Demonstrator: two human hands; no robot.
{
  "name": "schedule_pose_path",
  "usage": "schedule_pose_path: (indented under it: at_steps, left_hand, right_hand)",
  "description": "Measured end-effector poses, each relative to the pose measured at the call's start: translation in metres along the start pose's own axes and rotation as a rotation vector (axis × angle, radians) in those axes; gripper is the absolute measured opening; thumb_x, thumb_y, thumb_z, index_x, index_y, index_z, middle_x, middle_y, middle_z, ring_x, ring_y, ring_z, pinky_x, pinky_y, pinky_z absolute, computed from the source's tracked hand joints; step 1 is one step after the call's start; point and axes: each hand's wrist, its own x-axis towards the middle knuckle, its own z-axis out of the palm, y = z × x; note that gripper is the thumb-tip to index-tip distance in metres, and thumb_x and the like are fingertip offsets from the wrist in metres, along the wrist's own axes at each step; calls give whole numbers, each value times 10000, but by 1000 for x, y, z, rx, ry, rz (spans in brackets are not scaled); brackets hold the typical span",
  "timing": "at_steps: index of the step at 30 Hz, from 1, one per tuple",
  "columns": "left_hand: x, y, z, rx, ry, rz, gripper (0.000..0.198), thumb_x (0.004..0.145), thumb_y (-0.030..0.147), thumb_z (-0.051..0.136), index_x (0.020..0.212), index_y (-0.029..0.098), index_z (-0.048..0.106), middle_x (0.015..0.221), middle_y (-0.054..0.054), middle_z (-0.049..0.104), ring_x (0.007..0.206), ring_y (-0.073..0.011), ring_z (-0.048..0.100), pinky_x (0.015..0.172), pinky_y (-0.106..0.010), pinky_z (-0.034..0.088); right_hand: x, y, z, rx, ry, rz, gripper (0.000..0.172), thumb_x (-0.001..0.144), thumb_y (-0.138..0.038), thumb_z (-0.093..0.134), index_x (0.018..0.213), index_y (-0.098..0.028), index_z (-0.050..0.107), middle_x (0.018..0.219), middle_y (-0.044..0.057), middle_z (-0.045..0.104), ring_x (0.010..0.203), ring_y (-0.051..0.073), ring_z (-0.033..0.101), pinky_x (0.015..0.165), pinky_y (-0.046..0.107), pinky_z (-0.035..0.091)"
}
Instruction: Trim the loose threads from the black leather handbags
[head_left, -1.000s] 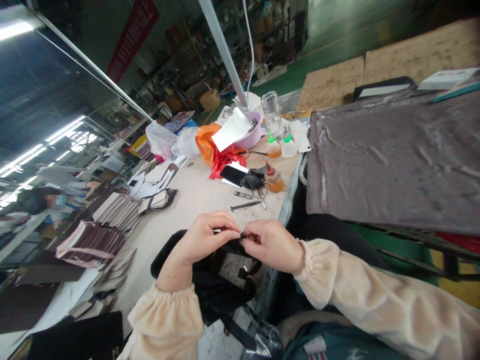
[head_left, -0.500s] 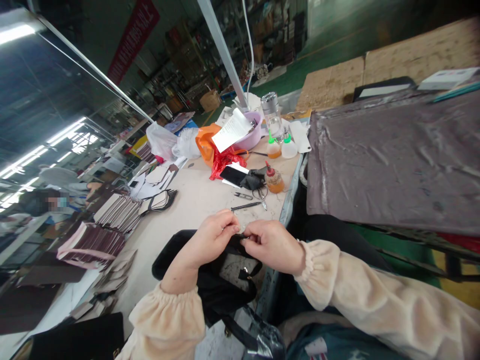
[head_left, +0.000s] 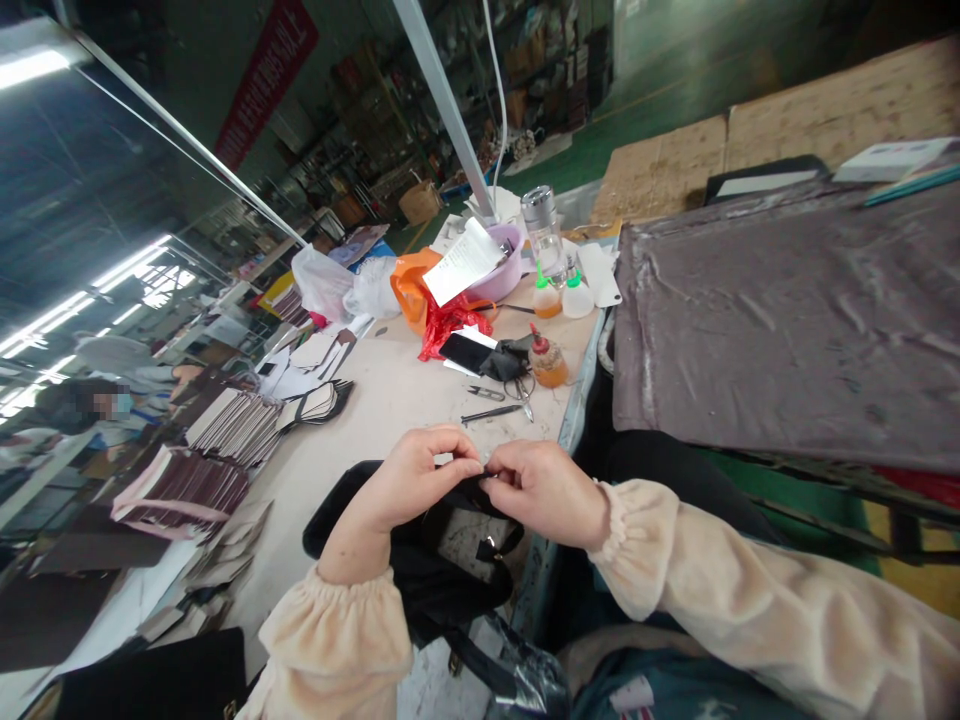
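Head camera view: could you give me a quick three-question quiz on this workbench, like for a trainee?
1. True or false: the left hand and the right hand both pinch the black bag at its upper edge.
2. The cap of the amber bottle nearest the hands is: A green, B red, C blue?
3. Fill in: the stacks of flat pieces lie on the person's ____ side.
Key: 1 true; 2 B; 3 left.

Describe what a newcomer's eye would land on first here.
First, the left hand and right hand, pinching together at the top edge of a black bag at the near edge of the table. Beyond them stands an orange squeeze bottle. Stacked brown pieces lie to the left.
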Motion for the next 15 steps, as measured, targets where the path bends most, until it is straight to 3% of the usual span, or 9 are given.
schedule_pose_path:
  at_steps: [4, 15]
  left_hand:
    - [2, 1, 0, 39, -32, 51, 146, 843, 217, 505, 742, 144, 581, 773, -8, 563, 752, -116, 517, 721, -225, 399]
    - [8, 0, 5, 209, 24, -42, 166, 833, 202, 458, 687, 156, 523, 700, 17, 514, 698, -111, 485, 652, -223, 374]
  right_hand:
    - [0, -1, 0, 6, 0, -11, 146, 730, -153, 554, 589, -167, 522, 556, -42, 500, 547, 77, 446, 534, 199, 308]
    - [1, 2, 3, -1, -8, -12, 141, 738, -165, 561, 599, -169, 536, 577, -33, 521, 571, 87, 462, 552, 205, 330]
